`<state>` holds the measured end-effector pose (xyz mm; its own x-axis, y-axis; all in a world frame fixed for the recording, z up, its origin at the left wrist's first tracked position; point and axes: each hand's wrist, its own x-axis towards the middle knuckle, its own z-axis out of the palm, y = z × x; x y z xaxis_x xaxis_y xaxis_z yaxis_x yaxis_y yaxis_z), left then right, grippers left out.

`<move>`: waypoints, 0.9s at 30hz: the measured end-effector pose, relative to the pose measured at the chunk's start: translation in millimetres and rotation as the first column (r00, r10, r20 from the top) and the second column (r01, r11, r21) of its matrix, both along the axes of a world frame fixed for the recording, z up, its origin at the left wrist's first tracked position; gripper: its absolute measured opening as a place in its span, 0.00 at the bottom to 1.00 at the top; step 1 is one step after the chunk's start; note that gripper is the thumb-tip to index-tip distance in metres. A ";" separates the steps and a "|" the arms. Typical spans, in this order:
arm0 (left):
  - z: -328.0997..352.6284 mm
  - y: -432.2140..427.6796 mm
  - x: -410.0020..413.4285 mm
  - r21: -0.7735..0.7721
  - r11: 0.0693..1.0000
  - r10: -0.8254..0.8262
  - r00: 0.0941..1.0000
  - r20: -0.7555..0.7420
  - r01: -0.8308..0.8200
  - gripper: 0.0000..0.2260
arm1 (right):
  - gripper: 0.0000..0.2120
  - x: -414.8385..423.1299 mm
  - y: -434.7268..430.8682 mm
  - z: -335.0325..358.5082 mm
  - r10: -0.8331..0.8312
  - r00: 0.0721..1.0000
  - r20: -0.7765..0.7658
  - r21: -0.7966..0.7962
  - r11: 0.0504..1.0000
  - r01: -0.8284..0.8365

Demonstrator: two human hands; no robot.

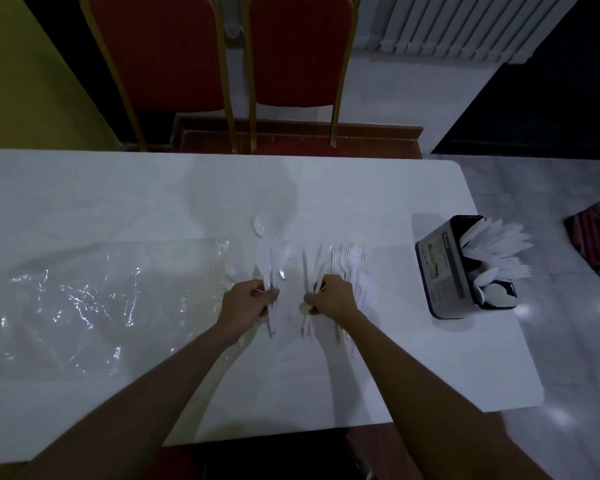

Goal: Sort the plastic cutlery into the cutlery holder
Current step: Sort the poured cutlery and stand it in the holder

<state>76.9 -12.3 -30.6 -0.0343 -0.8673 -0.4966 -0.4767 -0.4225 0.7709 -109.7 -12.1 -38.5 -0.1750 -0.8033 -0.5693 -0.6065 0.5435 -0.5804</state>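
- Two hands work mid-table (125, 188): my left hand (250, 299) has its fingers curled round a bunch of spoons (266, 261), their bowls pointing at the far edge.
- My right hand (329, 296), just beside it, has its fingers curled round the handles of knives (305, 268); I cannot tell how many.
- Forks (349, 258) fan out on the table just right of that hand.
- A lone spoon (260, 226) lies beyond the bunch, nearer the far edge.
- The cutlery holder (440, 271) stands near the right edge, well apart from my hands, with white pieces in it.
- A crumpled plastic bag (94, 299) lies toward the left edge.
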 end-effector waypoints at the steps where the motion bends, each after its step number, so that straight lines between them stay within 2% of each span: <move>1: 4.8 -3.1 0.7 0.020 1.000 0.011 0.999 -0.047 -0.010 0.09 | 0.09 -3.5 -0.3 7.3 -0.058 0.996 0.061 -0.003 0.998 0.059; 4: 19.9 -13.3 -0.6 0.068 0.998 0.010 0.987 -0.162 0.001 0.07 | 0.06 -18.4 -3.0 32.0 -0.167 0.969 0.184 0.034 0.986 0.163; 7: 37.9 -22.3 -9.4 0.067 0.997 -0.027 0.969 -0.247 0.045 0.07 | 0.10 -32.8 -6.5 61.1 -0.177 0.953 0.247 0.011 0.984 0.180; 12: 78.6 -50.5 -50.0 -0.061 0.995 -0.090 0.959 -0.269 0.076 0.08 | 0.14 -75.3 -16.2 125.0 -0.162 0.927 0.338 -0.154 0.962 0.225; 17: 126.8 -73.3 -123.0 -0.167 0.984 -0.120 0.925 -0.361 0.062 0.07 | 0.10 -148.2 -16.9 186.1 -0.155 0.948 0.279 -0.325 0.913 0.245; 21: 154.4 -73.6 -192.0 -0.195 0.980 -0.135 0.871 -0.473 0.047 0.05 | 0.11 -216.4 -4.8 220.6 -0.237 0.942 0.239 -0.431 0.843 0.322; 24: 160.3 -65.0 -236.8 -0.186 0.981 -0.148 0.843 -0.517 0.059 0.05 | 0.10 -260.1 5.0 225.2 -0.289 0.941 0.175 -0.436 0.834 0.337; 27: 148.9 -53.8 -278.7 -0.187 0.977 -0.176 0.873 -0.454 0.100 0.04 | 0.10 -295.8 11.8 204.8 -0.279 0.960 0.015 -0.408 0.875 0.260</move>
<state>-201.8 -66.1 118.3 -0.3535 -0.9001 -0.2545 -0.0906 -0.2379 0.9671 -405.5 -0.3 166.4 -0.4348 -0.8793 -0.1945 -0.4994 0.4152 -0.7604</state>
